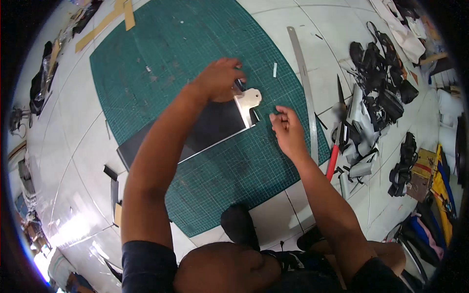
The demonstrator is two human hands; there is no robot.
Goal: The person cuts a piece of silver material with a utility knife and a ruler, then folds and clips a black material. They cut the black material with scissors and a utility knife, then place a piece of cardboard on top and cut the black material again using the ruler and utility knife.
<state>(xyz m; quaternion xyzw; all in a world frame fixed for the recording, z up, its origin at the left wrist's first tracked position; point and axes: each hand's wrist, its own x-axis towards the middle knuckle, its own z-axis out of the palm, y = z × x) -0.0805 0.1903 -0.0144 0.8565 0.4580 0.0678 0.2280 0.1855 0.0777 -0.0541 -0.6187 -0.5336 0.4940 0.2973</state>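
A black sheet (210,126) with a pale edge lies slantwise on the green cutting mat (234,171). At its right end sits a metal clip (252,99) with a round hole. My left hand (221,80) is over the sheet's upper right corner beside the clip, fingers bent; whatever is between the fingertips is too small to make out. To the right of the clip, my right hand (288,128) hovers above the mat, fingers partly curled and apart, holding nothing visible and not touching the clip.
A steel ruler (305,88) lies along the mat's right edge. Beyond it are red-handled scissors (333,161) and a heap of black scraps (376,88). Tan strips (105,25) lie at the upper left. A small white piece (274,70) is on the mat.
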